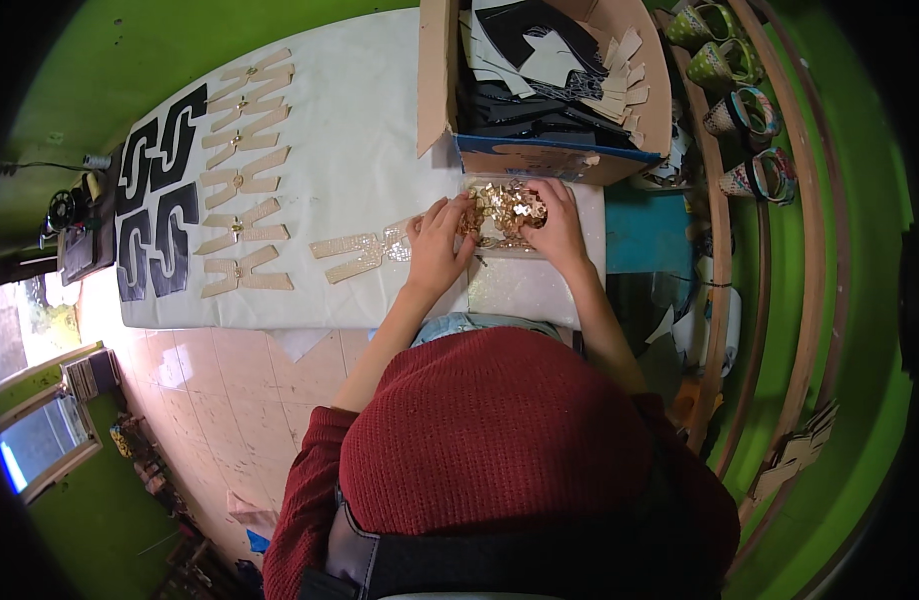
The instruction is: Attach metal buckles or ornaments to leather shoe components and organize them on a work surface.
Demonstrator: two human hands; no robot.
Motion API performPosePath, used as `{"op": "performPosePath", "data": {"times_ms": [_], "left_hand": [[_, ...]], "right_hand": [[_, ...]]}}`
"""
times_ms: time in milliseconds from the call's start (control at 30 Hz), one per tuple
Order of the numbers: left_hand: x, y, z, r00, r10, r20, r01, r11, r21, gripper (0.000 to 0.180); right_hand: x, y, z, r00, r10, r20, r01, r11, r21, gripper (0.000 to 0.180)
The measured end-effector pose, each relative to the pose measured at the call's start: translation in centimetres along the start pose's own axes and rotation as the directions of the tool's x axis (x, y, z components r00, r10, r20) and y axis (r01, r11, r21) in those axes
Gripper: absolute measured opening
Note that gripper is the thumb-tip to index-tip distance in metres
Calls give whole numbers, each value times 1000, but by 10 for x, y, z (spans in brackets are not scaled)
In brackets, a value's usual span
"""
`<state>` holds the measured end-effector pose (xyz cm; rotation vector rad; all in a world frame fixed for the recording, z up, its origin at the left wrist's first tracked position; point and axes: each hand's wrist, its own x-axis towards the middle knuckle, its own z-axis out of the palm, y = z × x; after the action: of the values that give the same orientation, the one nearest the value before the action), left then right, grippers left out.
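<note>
A heap of shiny gold metal ornaments [510,207] lies at the near right part of the white table, in what looks like clear plastic. My left hand [439,246] has its fingers bent over the heap's left edge. From the other side my right hand [557,228] curls its fingers and thumb round the ornaments. Beside my left hand lies a beige crocodile-textured strap piece [362,252] with forked ends, partly covered by that hand. Farther left, several similar beige strap pieces [238,183] with gold ornaments at their middles form a column.
Black S-shaped cutouts [175,240] line the table's left end. An open cardboard box [563,160] of black and beige cut pieces stands just beyond my hands. On the right, a wooden rack [715,200] carries patterned sandals [745,113]. The white table's edge [340,328] runs close to my body.
</note>
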<state>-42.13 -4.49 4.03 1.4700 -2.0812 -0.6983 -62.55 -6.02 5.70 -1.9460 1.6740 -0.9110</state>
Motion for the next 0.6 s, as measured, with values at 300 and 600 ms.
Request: {"op": "performPosePath", "data": {"times_ms": [300,600], "left_hand": [[15,11,-13,999,38,5,-38,990,134,39],[55,15,-18,971,125,204,-97,985,-140,28]], "right_hand": [[-23,10,-14,999,21,32,-22,999,39,34],[-32,5,-23,991,59,123,-68,995,74,37]]}}
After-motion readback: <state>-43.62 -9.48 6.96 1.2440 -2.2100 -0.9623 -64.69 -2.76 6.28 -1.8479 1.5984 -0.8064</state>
